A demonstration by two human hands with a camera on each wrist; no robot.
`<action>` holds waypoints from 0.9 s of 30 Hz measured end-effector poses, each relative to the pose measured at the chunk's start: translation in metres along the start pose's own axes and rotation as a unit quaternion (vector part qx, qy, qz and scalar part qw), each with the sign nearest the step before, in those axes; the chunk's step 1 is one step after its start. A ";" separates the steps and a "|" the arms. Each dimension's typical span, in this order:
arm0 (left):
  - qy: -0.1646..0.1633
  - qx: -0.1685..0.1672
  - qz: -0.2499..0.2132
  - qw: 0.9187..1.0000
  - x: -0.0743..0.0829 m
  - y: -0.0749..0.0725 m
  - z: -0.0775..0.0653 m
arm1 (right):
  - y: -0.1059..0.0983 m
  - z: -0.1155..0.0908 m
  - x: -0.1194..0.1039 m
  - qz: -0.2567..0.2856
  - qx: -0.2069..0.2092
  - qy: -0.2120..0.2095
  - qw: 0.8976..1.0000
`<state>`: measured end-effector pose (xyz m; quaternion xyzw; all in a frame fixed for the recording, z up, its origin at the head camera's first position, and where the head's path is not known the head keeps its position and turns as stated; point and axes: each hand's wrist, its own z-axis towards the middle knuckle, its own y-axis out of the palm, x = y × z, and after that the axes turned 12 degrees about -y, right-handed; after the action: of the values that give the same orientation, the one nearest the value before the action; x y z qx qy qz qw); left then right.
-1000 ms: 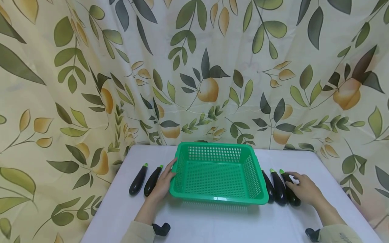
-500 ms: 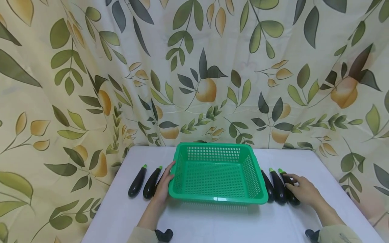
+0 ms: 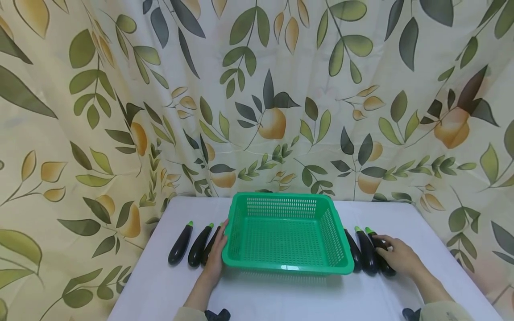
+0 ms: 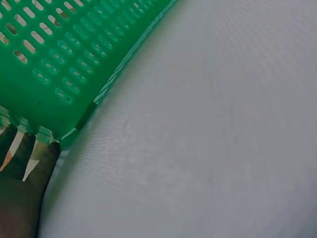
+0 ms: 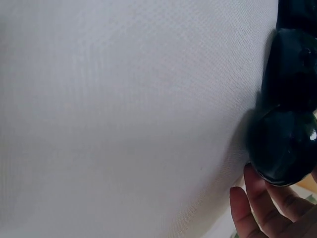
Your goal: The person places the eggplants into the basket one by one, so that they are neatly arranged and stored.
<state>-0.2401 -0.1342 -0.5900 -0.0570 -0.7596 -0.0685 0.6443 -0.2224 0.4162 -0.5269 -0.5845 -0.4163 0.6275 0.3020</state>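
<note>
A leaf-print curtain point(image 3: 313, 80) around a white table point(image 3: 281, 298) suggests a curtained-off workspace.

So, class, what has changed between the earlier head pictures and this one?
The left hand has swung slightly right, toward the green basket, uncovering part of a third left-side eggplant. Nothing was visibly grasped or released. The basket stayed put, with the right hand still on the rightmost eggplant.

A white-covered table point(image 3: 289, 303) carries a green slotted basket point(image 3: 281, 243) near its middle. Three dark eggplants point(image 3: 199, 246) with green caps lie side by side to the basket's left, three more eggplants point(image 3: 366, 253) close together to its right.
</note>
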 end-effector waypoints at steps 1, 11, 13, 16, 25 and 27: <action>0.008 0.001 0.007 1.000 -0.002 0.000 0.000 | 0.000 0.000 0.000 -0.001 0.000 0.000 1.000; 0.073 -0.003 0.039 0.997 -0.007 0.000 -0.004 | 0.001 0.001 0.002 -0.011 0.009 -0.007 1.000; 0.080 -0.005 0.045 0.996 -0.007 0.000 -0.004 | 0.000 0.001 0.002 -0.013 0.011 -0.010 1.000; 0.081 -0.004 0.050 0.996 -0.008 0.000 -0.005 | -0.001 0.000 0.002 -0.015 0.017 -0.017 1.000; 0.080 0.004 0.049 0.996 -0.005 0.002 -0.007 | -0.013 -0.002 -0.006 -0.030 0.021 -0.014 0.999; 0.079 0.003 0.049 0.996 -0.005 0.002 -0.008 | -0.014 -0.004 -0.008 -0.028 0.022 -0.016 0.999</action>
<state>-0.2313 -0.1335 -0.5933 -0.0862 -0.7025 -0.0388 0.7054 -0.2192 0.4166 -0.5102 -0.5558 -0.4232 0.6371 0.3257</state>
